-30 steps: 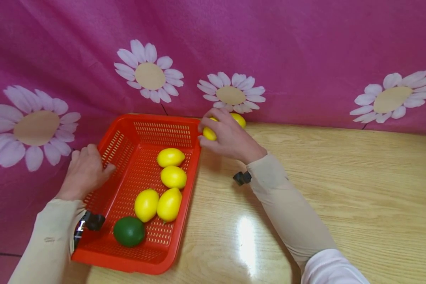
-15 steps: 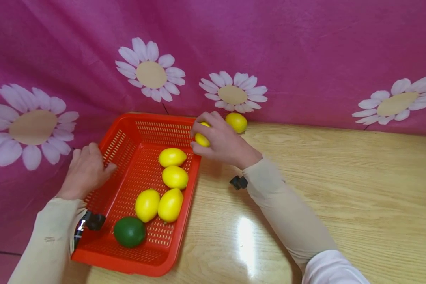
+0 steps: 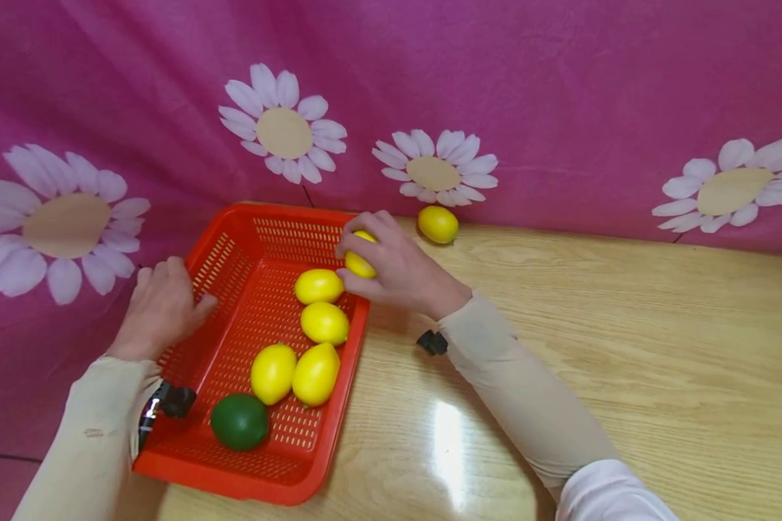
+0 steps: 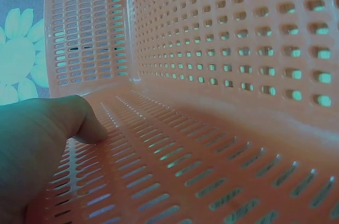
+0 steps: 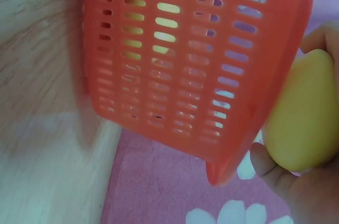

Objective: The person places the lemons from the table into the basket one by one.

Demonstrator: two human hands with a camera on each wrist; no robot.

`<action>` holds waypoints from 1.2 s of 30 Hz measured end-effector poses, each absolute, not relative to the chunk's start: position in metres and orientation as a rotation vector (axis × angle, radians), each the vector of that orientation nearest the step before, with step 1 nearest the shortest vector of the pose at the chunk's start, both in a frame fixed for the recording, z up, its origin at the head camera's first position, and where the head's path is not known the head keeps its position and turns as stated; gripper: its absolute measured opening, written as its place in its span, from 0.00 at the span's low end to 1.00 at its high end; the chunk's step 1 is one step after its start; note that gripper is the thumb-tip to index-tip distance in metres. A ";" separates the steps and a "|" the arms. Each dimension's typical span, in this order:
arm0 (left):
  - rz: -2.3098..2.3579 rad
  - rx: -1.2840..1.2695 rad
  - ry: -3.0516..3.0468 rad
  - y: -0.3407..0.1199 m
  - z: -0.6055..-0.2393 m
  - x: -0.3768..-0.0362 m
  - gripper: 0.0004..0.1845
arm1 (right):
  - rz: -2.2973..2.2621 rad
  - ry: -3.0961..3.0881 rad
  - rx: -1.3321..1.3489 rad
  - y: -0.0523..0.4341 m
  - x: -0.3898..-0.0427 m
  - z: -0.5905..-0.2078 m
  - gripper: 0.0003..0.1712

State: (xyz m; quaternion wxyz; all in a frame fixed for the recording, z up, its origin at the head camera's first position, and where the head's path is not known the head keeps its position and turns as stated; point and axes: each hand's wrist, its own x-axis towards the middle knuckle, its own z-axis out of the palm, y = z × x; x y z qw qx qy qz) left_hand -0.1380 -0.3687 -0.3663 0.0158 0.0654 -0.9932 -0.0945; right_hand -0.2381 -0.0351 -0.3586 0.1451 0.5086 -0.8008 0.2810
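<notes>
My right hand (image 3: 400,268) holds a lemon (image 3: 361,255) between thumb and fingers, over the far right corner of a red plastic basket (image 3: 358,318). The right wrist view shows that lemon (image 5: 304,115) just beyond the basket's rim. On the basket's left side, my left hand (image 3: 163,307) grips the wall, its thumb (image 4: 87,123) lying inside. Several lemons (image 3: 272,373) lie in the basket along its right half, and a dark green lime-like fruit (image 3: 240,421) sits near the front. Another lemon (image 3: 438,224) rests on the table behind my right hand.
The wooden table (image 3: 593,325) stretches to the right of the basket. A pink cloth (image 3: 528,87) with white flowers hangs along the back and left. Small black cameras (image 3: 433,343) sit on both wrists.
My right hand has carried the lemon leftward and slightly nearer, from beside the basket's far right corner to over its rim. The left hand keeps its hold on the basket.
</notes>
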 end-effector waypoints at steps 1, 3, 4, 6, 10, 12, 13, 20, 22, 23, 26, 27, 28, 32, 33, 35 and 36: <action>-0.296 0.206 -3.089 -0.369 -0.366 -0.138 0.27 | 0.815 -2.300 1.469 -0.036 -0.238 -0.359 0.12; -0.293 0.200 -3.086 -0.369 -0.367 -0.138 0.27 | 0.821 -2.292 1.476 -0.039 -0.238 -0.360 0.12; -0.296 0.199 -3.086 -0.370 -0.367 -0.138 0.27 | 0.826 -2.292 1.480 -0.040 -0.237 -0.360 0.12; -0.301 0.195 -3.084 -0.370 -0.367 -0.138 0.27 | 0.835 -2.293 1.483 -0.041 -0.237 -0.361 0.12; -0.293 0.191 -3.083 -0.371 -0.367 -0.139 0.27 | 0.865 -2.266 1.494 -0.045 -0.237 -0.363 0.12; -0.287 0.197 -3.081 -0.372 -0.366 -0.139 0.26 | 0.878 -2.238 1.506 -0.048 -0.238 -0.364 0.11; -0.284 0.197 -3.083 -0.372 -0.366 -0.139 0.26 | 0.886 -2.224 1.514 -0.050 -0.238 -0.365 0.11; -0.326 0.224 -3.097 -0.369 -0.366 -0.140 0.26 | 0.877 -2.225 1.545 -0.059 -0.238 -0.370 0.13; -0.322 0.225 -3.096 -0.369 -0.367 -0.140 0.25 | 0.872 -2.260 1.560 -0.061 -0.238 -0.370 0.13; -0.318 0.222 -3.093 -0.369 -0.367 -0.139 0.25 | 0.870 -2.285 1.565 -0.062 -0.238 -0.371 0.14; -0.322 0.227 -3.094 -0.369 -0.367 -0.139 0.26 | 0.852 -2.395 1.578 -0.063 -0.238 -0.369 0.15; -0.325 0.229 -3.092 -0.368 -0.367 -0.139 0.26 | 0.838 -2.442 1.580 -0.063 -0.237 -0.368 0.15; -0.323 0.228 -3.090 -0.368 -0.367 -0.139 0.27 | 0.819 -2.488 1.580 -0.064 -0.237 -0.367 0.16; -0.302 0.212 -3.086 -0.368 -0.367 -0.139 0.27 | 0.700 -2.657 1.589 -0.067 -0.237 -0.361 0.17; -0.300 0.210 -3.086 -0.368 -0.367 -0.139 0.27 | 0.667 -2.686 1.591 -0.068 -0.238 -0.360 0.17; -0.286 0.198 -3.085 -0.369 -0.366 -0.140 0.26 | 0.613 -2.738 1.594 -0.070 -0.238 -0.359 0.17; -0.283 0.196 -3.085 -0.369 -0.366 -0.140 0.26 | 0.593 -2.758 1.594 -0.071 -0.239 -0.358 0.17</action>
